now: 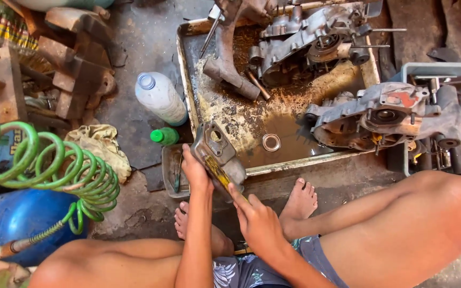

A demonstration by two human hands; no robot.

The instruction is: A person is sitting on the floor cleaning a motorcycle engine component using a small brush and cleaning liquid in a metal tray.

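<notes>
Both hands' grip, left hand and right hand, clamped on metal cover over tray front rim.

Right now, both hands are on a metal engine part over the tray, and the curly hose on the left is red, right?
Not quite. The head view shows the curly hose is green, not red. The rest holds: the left hand and right hand are on the metal engine part over the tray.

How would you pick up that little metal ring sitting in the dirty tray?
Probably pinch the ring by its rim from straight above, one fingertip in the hole. It lies flat in the brown puddle in the tray, so no side edge stands up to grab, and it looks slippery.
</notes>
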